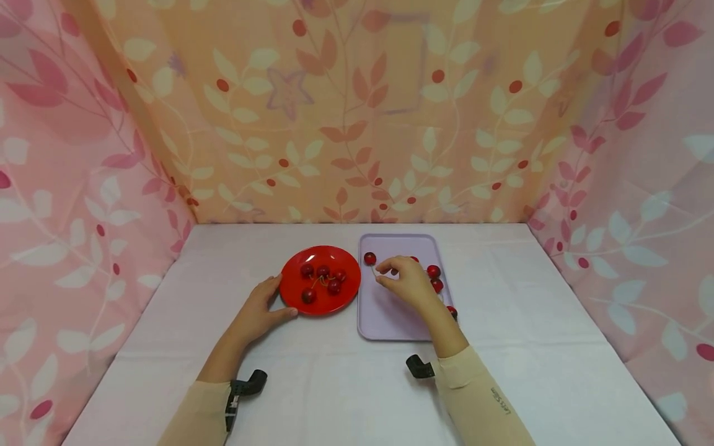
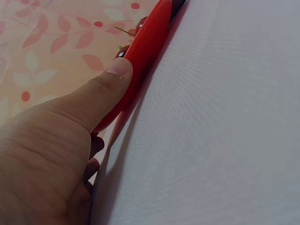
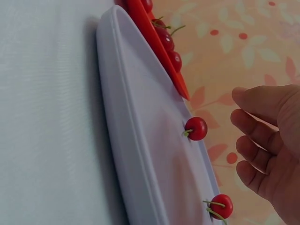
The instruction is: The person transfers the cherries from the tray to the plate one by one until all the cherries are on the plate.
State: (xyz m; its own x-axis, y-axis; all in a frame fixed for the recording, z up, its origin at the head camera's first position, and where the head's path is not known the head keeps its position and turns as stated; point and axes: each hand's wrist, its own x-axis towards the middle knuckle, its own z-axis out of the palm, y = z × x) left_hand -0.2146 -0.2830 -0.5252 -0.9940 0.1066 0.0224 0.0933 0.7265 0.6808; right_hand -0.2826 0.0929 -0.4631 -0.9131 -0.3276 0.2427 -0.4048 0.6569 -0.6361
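Observation:
A red plate (image 1: 323, 255) bearing several dark red cherries (image 1: 308, 295) with stems lies left of centre. My left hand (image 1: 256, 313) holds its left rim, the thumb (image 2: 119, 70) pressed against the edge. Beside the plate is a pale purple tray (image 1: 385, 319) with more cherries on it. Over this tray hovers my right hand (image 1: 409, 282), thumb and forefinger apart and close to the stem of a cherry (image 1: 370, 258) at the upper left. In the right wrist view nothing shows between its loosely bent fingers, apart from that cherry (image 3: 196, 128).
Along the tray's right side lie other cherries (image 1: 433, 271), some partly behind my right hand; one (image 1: 452, 312) is at the tray's edge. A white cloth (image 1: 312, 384) covers the table. Floral curtains (image 1: 346, 111) enclose the back and both sides.

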